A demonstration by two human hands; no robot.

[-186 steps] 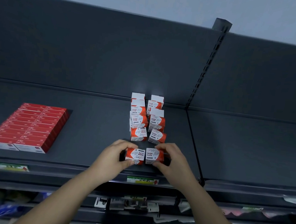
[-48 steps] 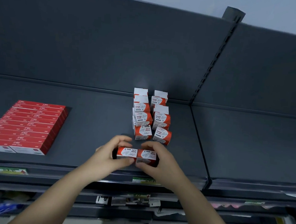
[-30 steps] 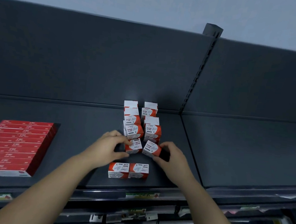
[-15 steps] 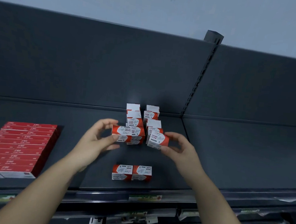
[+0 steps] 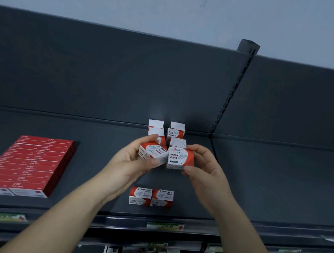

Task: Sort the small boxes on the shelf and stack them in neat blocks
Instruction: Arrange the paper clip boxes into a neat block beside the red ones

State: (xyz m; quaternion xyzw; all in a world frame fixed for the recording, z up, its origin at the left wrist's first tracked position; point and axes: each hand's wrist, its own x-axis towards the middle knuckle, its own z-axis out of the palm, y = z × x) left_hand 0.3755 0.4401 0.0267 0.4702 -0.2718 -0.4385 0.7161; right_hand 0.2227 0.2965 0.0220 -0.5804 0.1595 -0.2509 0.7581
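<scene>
Currently: left hand (image 5: 130, 163) and right hand (image 5: 204, 170) each grip one paper clip box

**Surroundings.** A block of flat red boxes (image 5: 28, 164) lies on the left part of the shelf (image 5: 95, 180), well apart from the hands. Two rear rows (image 5: 177, 130) of paper clip boxes run side by side from the back panel (image 5: 105, 79) toward the front. The hands and the held boxes hide the nearer ends of these rows. A slotted upright (image 5: 232, 96) divides the back panel to the right of the rows. A price label (image 5: 164, 226) sits on the front edge of the shelf.

**Held items.** The left box (image 5: 153, 152) is pinched between the thumb and curled fingers. It is tilted, with its print turned sideways. The right box (image 5: 180, 158) is gripped the same way but level, with "PAPER CLIPS 3" facing the camera. The two boxes are just beside each other; whether they touch cannot be confirmed. Both are raised off the shelf.

**Clearance.** A front pair (image 5: 151, 196) of boxes lies side by side, touching, near the front edge and below the hands. Open shelf surface shows between the front pair and the rear rows, and to the right of the rows as far as the shelf joint.
</scene>
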